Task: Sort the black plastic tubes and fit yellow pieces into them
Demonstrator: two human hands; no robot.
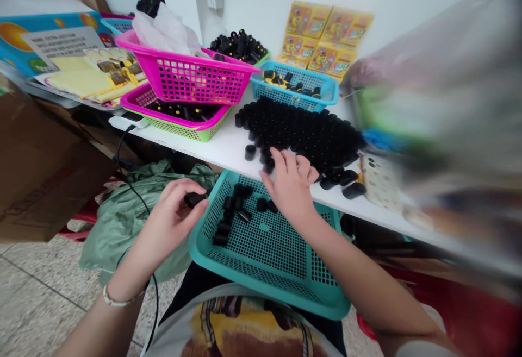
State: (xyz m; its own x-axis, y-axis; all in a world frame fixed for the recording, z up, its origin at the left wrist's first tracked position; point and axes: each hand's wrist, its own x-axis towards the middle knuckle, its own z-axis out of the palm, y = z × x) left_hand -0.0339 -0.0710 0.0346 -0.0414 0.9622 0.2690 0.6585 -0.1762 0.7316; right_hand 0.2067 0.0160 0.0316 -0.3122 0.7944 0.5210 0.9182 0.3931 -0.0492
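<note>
- Teal basket [277,254]: on the seated person's lap, at the edge of the white table [191,153]; a few loose black cylinders [222,232] lie inside, mostly toward its left and far sides.
- Left hand [173,213]: just over the left rim of the teal basket; fingers and thumb pinching one black cylinder [194,199].
- Right hand [290,186]: above the far rim of the teal basket; fingers bent and spread, thumb apart, at the near edge of the cylinder cluster [310,129]; contact cannot be told.
- Cylinder cluster: on the table, beyond the teal basket, closely packed, several strays along its near side.
- Pink basket [204,80]: beyond the teal basket, to its left, stacked over another.
- Blue basket [329,99]: beyond the teal basket and the cluster, before yellow boxes [326,36].
</note>
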